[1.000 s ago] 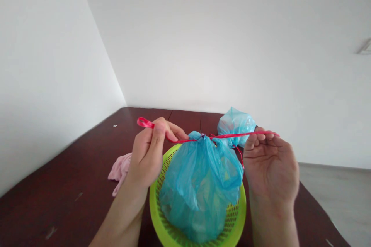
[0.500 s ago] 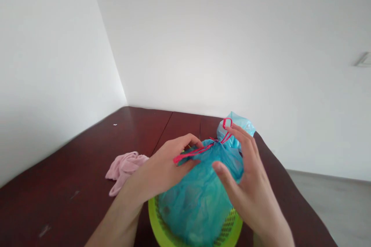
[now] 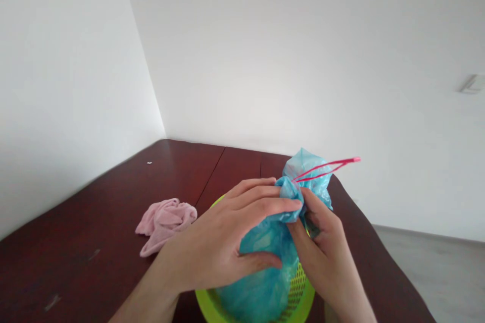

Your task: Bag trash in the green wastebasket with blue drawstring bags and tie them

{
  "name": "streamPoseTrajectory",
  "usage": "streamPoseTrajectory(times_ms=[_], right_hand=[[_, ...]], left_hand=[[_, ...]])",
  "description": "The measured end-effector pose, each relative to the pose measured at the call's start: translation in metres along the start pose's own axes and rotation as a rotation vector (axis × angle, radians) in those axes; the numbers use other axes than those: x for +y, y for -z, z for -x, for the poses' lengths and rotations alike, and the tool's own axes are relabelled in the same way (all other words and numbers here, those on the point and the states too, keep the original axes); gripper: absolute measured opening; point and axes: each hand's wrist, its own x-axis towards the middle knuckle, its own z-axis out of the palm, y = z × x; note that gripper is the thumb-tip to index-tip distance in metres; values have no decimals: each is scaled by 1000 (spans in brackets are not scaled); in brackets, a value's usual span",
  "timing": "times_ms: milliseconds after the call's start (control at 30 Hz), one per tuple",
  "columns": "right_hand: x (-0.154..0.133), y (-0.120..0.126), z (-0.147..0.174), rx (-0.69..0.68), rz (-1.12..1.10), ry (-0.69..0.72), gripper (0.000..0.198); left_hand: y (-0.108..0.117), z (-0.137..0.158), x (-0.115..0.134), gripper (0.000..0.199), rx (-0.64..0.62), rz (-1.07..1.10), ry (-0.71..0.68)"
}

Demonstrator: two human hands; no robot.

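A blue plastic drawstring bag [image 3: 257, 287] sits in a yellow-green plastic basket [image 3: 299, 287], its neck gathered at the top. From the neck a red drawstring loop [image 3: 333, 164] sticks out to the right. My right hand [image 3: 322, 237] is closed around the gathered neck, thumb and fingers gripping the plastic. Across the bag's top, my left hand [image 3: 235, 232] lies with fingers stretched out and thumb apart, fingertips touching the neck from the left. Part of the bag and the basket's far rim are hidden under my hands.
On the dark red table [image 3: 113, 222], a crumpled pink cloth [image 3: 168, 222] lies left of the basket. A paler blue plastic bag [image 3: 314, 169] rests behind my right hand near the table's right edge. White walls stand behind and at the left.
Both hands have come together at the bag's neck. My right hand, spread before, has closed on it. The left has let go of its drawstring loop; a red loop now points right.
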Motion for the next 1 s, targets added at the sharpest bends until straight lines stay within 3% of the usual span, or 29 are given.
streamPoseTrajectory(times_ms=[67, 133, 233, 367, 467, 533, 600, 700, 800, 900, 1000], right_hand=[[2, -3, 8, -22, 2, 16, 46], [1, -6, 16, -96, 48, 56, 56], [-6, -7, 15, -140, 120, 174, 46], [-13, -7, 0, 41, 198, 261, 34], [-11, -8, -3, 90, 257, 186, 72], [-8, -12, -2, -55, 243, 124, 101], [-6, -16, -1, -201, 196, 129, 114], [-5, -21, -4, -232, 101, 228, 110], [-5, -20, -9, -190, 21, 279, 98], [-5, -17, -10, -113, -35, 186, 79], [-3, -14, -7, 53, -60, 61, 61]], left_hand=[[-2, -1, 0, 87, -4, -59, 19], [-3, -2, -4, 82, 38, -45, 53], [-1, -2, -14, 70, 128, 37, 71], [7, 0, -20, 56, 203, 28, 117], [7, 0, -17, 60, 256, 23, 204], [3, 0, -12, 65, 265, 59, 238], [-3, 1, -8, 62, 262, 139, 244], [-11, 3, -3, 55, 270, 293, 219], [-12, 6, -2, 68, 263, 313, 180], [-9, 8, -2, 88, 176, 236, 162], [-4, 9, -3, 118, 39, 104, 181]])
